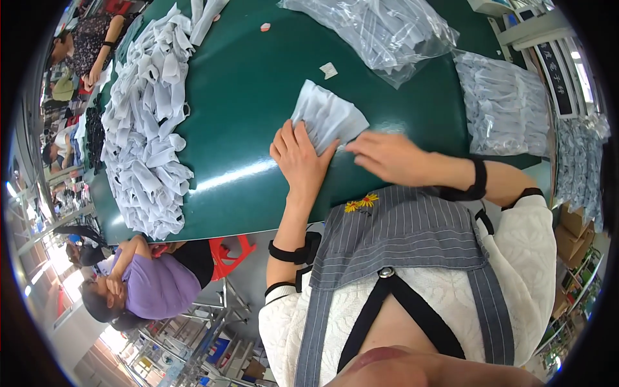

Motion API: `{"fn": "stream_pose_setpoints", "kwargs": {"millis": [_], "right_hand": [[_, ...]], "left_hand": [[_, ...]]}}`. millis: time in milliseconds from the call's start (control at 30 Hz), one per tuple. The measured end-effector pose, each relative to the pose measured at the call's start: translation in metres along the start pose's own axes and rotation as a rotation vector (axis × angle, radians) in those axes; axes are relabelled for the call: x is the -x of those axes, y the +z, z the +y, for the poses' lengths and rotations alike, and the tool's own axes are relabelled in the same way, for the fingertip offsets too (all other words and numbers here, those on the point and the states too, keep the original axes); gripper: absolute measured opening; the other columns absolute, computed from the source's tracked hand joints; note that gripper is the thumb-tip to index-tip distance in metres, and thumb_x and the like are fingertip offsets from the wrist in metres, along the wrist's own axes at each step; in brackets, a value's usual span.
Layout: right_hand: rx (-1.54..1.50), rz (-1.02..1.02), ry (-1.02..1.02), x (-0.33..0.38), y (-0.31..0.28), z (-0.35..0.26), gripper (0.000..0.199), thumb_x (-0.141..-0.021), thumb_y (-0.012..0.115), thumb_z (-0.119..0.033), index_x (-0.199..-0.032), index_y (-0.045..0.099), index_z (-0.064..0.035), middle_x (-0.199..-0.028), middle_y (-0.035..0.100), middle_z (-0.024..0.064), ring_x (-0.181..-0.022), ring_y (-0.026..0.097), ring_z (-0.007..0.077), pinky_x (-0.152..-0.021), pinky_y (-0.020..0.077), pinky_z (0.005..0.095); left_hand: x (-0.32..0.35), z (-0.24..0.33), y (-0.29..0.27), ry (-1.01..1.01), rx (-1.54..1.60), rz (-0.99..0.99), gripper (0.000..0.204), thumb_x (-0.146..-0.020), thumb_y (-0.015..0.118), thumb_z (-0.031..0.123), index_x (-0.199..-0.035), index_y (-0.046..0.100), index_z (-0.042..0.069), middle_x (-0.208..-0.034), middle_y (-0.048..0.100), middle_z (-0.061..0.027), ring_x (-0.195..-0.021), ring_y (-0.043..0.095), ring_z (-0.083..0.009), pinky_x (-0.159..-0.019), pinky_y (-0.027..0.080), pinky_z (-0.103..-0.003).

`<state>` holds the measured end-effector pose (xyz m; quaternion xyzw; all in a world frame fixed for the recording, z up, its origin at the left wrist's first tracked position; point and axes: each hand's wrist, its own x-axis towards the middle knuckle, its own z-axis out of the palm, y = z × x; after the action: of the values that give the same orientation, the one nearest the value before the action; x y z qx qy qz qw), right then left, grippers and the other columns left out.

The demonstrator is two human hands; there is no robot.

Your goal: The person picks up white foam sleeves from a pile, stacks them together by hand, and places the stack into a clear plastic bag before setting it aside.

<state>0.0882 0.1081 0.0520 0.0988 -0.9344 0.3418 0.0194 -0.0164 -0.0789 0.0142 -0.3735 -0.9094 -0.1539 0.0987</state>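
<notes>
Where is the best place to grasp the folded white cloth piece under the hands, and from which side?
Probably the free far corner of the folded white cloth piece, approached from the far right: it lies flat, and the left hand covers its near edge while the right hand is beside it.

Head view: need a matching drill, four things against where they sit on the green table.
Things:
1. left hand
2. right hand
3. heap of white fabric pieces
4. clear bags of grey pieces

Places:
A. far edge of the table, top of picture
B. pressing the near left side of the folded white piece
C. along the table's left side
D. flat on the table just right of the folded piece

Pairs: 1-B, 2-D, 3-C, 4-A
</notes>
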Motion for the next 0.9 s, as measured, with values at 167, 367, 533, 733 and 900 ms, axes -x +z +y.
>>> {"fn": "stream_pose_setpoints", "kwargs": {"millis": [167,367,533,733,900], "right_hand": [[-0.364,0.033,0.403,-0.005,0.035,0.002,0.059,-0.083,0.067,-0.022,-0.133,0.041,-0.0027,-0.119,0.049,0.0191,-0.105,0.055,0.0323,-0.088,0.0455,0.0375],[0.092,0.270,0.148,-0.008,0.035,0.012,0.082,-0.077,0.073,-0.030,-0.140,0.032,0.0005,-0.135,0.041,0.0215,-0.122,0.042,0.0361,-0.098,0.0361,0.0474],[0.263,0.164,0.133,-0.011,0.035,0.016,0.090,-0.071,0.077,-0.031,-0.143,0.030,-0.0029,-0.138,0.038,0.0196,-0.121,0.042,0.0351,-0.095,0.0346,0.0505],[0.322,0.077,0.125,-0.007,0.040,0.008,0.095,-0.064,0.079,-0.028,-0.144,0.032,-0.0073,-0.138,0.037,0.0173,-0.117,0.042,0.0338,-0.090,0.0358,0.0461],[0.421,0.055,0.195,0.032,0.032,0.012,0.097,-0.061,0.080,-0.025,-0.144,0.033,-0.0088,-0.137,0.037,0.0173,-0.114,0.043,0.0345,-0.089,0.0363,0.0462]], "left_hand": [[0.003,0.021,-0.004,-0.086,0.137,-0.061,0.071,-0.072,0.078,0.030,-0.126,0.045,-0.003,-0.123,0.049,-0.0246,-0.112,0.048,-0.0382,-0.094,0.039,-0.044],[0.033,0.060,-0.035,-0.233,0.678,-0.335,0.068,-0.080,0.072,0.021,-0.133,0.039,-0.005,-0.121,0.050,-0.0252,-0.110,0.050,-0.0382,-0.089,0.045,-0.041],[0.014,0.028,-0.036,-0.024,0.569,-0.297,0.047,-0.085,0.065,0.013,-0.128,0.048,0.000,-0.120,0.054,-0.0193,-0.111,0.053,-0.0339,-0.087,0.046,-0.039],[-0.036,0.001,0.011,0.188,0.343,0.035,0.030,-0.087,0.061,0.007,-0.116,0.059,0.004,-0.119,0.056,-0.0137,-0.108,0.054,-0.0316,-0.087,0.045,-0.040],[-0.097,0.029,-0.008,0.265,0.434,-0.006,0.034,-0.085,0.065,0.010,-0.118,0.058,0.004,-0.121,0.055,-0.0142,-0.110,0.053,-0.0324,-0.090,0.043,-0.042]]}}
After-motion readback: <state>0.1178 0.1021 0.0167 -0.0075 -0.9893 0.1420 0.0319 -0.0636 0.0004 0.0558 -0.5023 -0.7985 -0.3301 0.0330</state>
